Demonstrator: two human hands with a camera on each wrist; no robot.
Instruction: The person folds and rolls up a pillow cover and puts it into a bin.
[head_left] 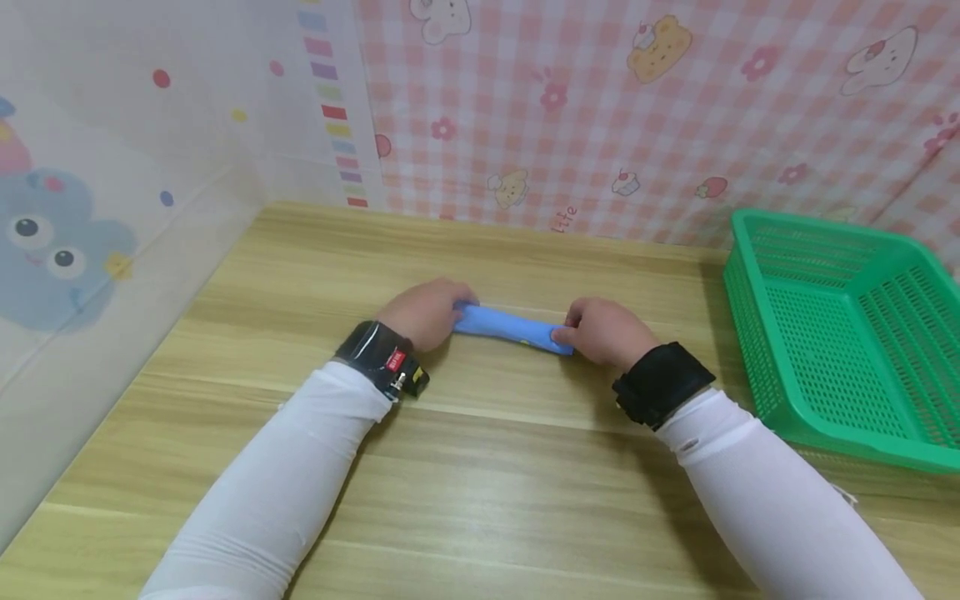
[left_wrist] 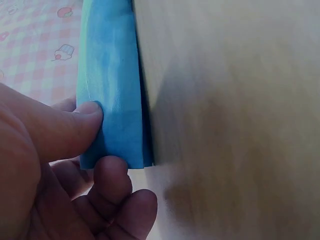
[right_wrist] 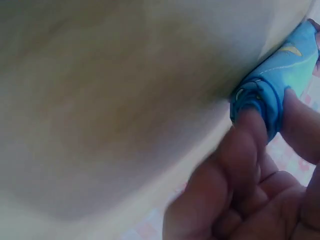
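A rolled-up blue cloth [head_left: 504, 323] with small yellow prints lies across the wooden table, between both hands. My left hand [head_left: 426, 312] pinches its left end; in the left wrist view the thumb presses on the flat face of the cloth [left_wrist: 112, 75] and fingers curl at its end. At the other end, my right hand [head_left: 609, 330] pinches the roll. The right wrist view shows the coiled layers of the cloth [right_wrist: 295, 62], a line of stitching, and a fingertip against the coil's end.
A green plastic basket [head_left: 813, 433] stands on the table [head_left: 480, 500] at the right. Behind the table is a pink checked wall covering [head_left: 585, 142], and a pale wall with cartoon prints [head_left: 187, 133] rises at the left.
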